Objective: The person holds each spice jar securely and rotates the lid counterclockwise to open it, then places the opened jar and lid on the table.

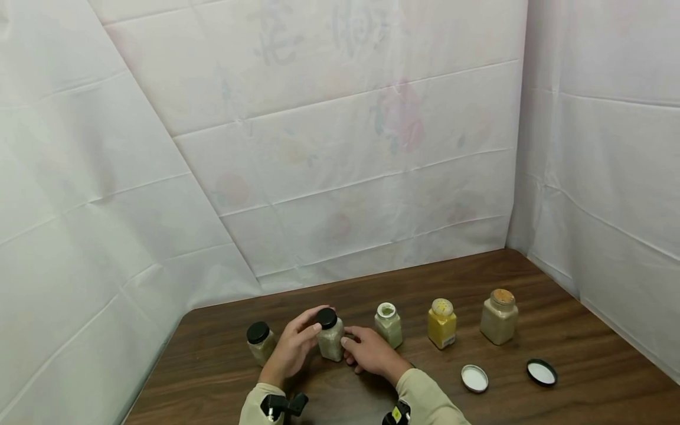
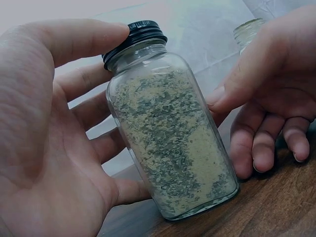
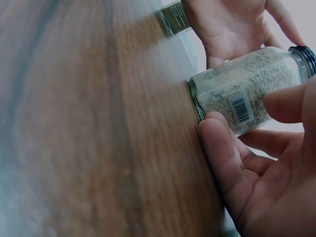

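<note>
A glass jar of flaky green and beige seasoning [image 1: 331,343], capped with a black lid [image 1: 326,318], stands on the wooden table between both hands. My left hand [image 1: 293,344] holds it from the left, thumb on the lid and fingers reaching behind the glass in the left wrist view. From the other side my right hand [image 1: 372,353] holds the jar's body with thumb and fingers. A barcode label [image 3: 241,107] shows on that side in the right wrist view. Beside my left wrist is another black-lidded jar [image 1: 261,342], partly hidden.
To the right stand an open jar of pale green powder [image 1: 389,327], a yellow jar [image 1: 442,326] and a larger beige jar [image 1: 499,319] with an orange-brown top. Two upturned lids, one silvery [image 1: 474,378] and one black-rimmed [image 1: 542,372], lie before them. White cloth [image 1: 340,177] borders the table.
</note>
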Motion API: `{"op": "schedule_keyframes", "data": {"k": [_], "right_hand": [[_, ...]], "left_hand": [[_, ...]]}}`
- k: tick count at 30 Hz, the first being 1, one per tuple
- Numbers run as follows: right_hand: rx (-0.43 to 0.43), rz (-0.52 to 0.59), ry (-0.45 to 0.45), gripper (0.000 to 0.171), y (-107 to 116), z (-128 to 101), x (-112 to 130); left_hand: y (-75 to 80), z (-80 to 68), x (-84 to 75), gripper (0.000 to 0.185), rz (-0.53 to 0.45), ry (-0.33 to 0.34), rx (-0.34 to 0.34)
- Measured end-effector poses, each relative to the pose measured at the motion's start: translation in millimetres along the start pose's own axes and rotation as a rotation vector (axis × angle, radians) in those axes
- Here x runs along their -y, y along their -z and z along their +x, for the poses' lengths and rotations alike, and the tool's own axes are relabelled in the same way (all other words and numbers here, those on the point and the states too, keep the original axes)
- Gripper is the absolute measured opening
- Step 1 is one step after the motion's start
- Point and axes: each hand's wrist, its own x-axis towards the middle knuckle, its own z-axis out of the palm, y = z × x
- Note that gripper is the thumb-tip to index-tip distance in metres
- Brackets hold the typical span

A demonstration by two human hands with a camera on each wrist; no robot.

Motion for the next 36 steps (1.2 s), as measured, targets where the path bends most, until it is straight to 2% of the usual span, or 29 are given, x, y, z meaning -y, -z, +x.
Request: {"op": "schedule_keyframes", "data": {"k": [17, 36], "right_hand": [[0.031, -0.013, 0.021, 0.053, 2.4, -0.6, 0.4], [0.045, -0.01, 0.014, 0.053, 3.6, -1.5, 1.5]], "left_hand": [[-2.2, -0.1, 0.2, 0.049, -0.012, 0.042, -0.091], [-3.0, -0.9, 3.9, 0.047, 0.05, 0.055, -0.161]]}}
